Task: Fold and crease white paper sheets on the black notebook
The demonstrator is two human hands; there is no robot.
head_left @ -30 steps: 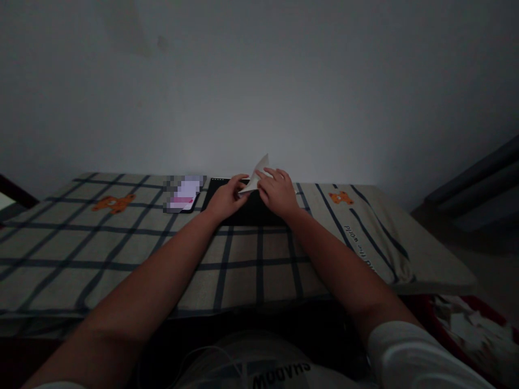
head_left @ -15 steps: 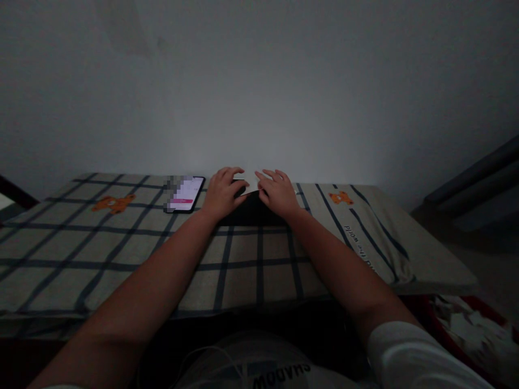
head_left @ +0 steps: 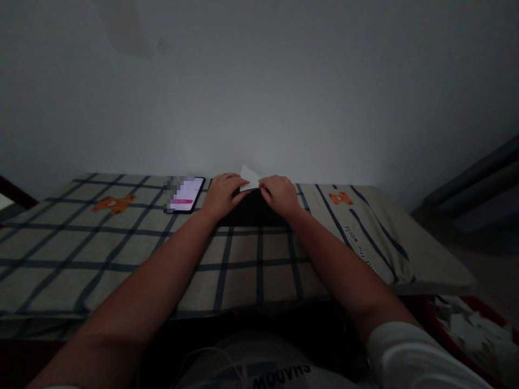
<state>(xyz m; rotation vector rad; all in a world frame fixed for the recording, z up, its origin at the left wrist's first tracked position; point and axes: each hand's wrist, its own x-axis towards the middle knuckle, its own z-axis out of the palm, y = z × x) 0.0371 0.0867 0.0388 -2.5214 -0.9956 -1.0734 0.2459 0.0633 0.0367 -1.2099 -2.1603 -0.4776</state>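
A small piece of white paper (head_left: 250, 179) rises between my two hands at the back of the table, one corner pointing up toward the wall. My left hand (head_left: 223, 193) pinches its left side, thumb and fingers pressed together. On the other side, my right hand (head_left: 281, 193) is closed with fingertips and thumb on the paper's right edge. Beneath both hands lies a flat black sheet or mat (head_left: 252, 213); my hands hide much of it. The paper's lower part is partly hidden by my fingers.
A phone (head_left: 187, 194) with a lit screen lies left of my left hand. The checked tablecloth (head_left: 243, 270) carries orange bear prints. A pale wall (head_left: 259, 97) stands right behind. Low at the right is a red container (head_left: 425, 319) holding crumpled whitish pieces.
My fingers were raised and spread; they have come down and closed on the paper. The paper's pointed corner now stands up between my hands. The phone has not moved.
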